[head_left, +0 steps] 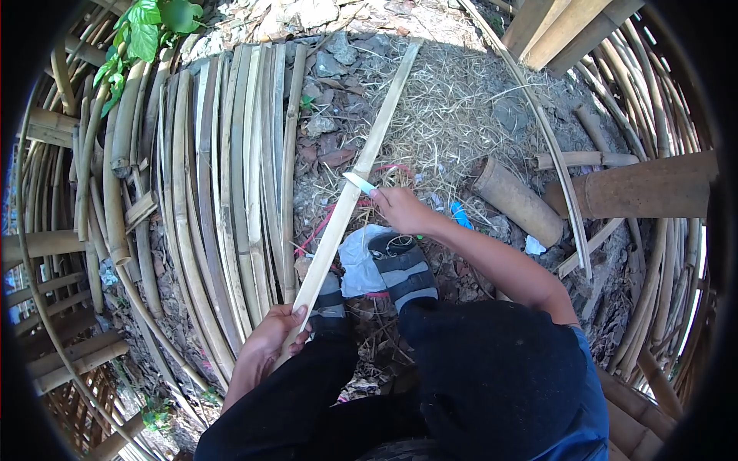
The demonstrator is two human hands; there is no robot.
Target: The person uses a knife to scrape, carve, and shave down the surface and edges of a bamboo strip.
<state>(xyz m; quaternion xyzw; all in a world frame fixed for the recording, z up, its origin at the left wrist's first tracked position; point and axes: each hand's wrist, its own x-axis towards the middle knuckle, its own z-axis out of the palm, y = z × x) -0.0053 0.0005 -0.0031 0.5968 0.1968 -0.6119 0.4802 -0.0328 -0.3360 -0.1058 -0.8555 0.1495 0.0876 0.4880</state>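
Bamboo strip [334,238], clamped in the left hand [269,336] at seven o'clock, calls for a shallow, even angle from the knife [358,183] gripped in the right hand [403,210].

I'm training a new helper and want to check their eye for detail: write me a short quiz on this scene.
1. True or false: the left hand holds the long pale strip near the end closest to the person's body.
2. Short answer: what tool is in the right hand?
3. Fill the gap: a crumpled whitish sheet lies between the person's two ____.

Key: 1. True. 2. A knife. 3. Feet.
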